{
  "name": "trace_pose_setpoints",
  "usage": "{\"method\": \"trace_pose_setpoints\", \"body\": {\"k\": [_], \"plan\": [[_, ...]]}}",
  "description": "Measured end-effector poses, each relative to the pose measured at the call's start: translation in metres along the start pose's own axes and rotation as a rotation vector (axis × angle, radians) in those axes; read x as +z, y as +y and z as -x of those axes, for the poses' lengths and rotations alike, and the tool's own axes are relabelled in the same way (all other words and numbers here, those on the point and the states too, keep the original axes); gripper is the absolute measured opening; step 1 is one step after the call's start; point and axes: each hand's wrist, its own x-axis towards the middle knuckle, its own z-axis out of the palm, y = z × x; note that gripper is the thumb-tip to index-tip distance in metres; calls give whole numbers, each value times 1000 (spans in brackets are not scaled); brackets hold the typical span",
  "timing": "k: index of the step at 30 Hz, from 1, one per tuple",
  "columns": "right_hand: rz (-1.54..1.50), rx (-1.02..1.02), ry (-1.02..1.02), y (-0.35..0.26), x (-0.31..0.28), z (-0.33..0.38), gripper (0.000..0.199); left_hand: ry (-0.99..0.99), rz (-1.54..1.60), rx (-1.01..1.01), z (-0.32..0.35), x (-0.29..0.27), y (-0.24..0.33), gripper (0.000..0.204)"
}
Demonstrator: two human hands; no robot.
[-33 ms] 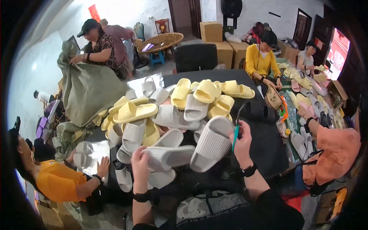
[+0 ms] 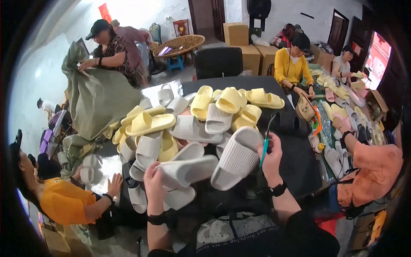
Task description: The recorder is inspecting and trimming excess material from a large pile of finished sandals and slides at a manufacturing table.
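Fingers (image 2: 150,172) of the left hand (image 2: 154,182) wrap the heel end of a grey slide sandal (image 2: 190,168), held level above the bench (image 2: 295,167). The right hand (image 2: 270,159) pinches a thin teal-handled tool (image 2: 265,145) beside a second grey sandal (image 2: 235,158) that tilts against the heap. Moulded foam by its look, the sandal should be light and springy, with ribs for grip; the thick sole edge seems the surest hold. Behind, yellow sandals (image 2: 229,100) crowd the pile.
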Motion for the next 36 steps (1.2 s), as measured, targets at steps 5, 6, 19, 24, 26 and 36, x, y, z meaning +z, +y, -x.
{"method": "trace_pose_setpoints", "body": {"k": [5,6,19,24,26,36], "plan": [[-32,-80,165,12,-1,-10,40,47,242,-69,3,-28,-21,31],[-32,-17,186,16,-1,-13,39,115,279,-104,3,-30,-26,29],[-19,111,78,71,35,14,41,148,466,-346,37,-9,-91,31],[-56,327,-114,87,41,67,43,242,293,-410,43,-2,-107,31],[-6,337,-174,90,35,80,43,262,179,-415,47,-9,-112,36],[-157,596,-216,103,24,80,44,-26,-1008,128,58,-67,-119,42]]}}
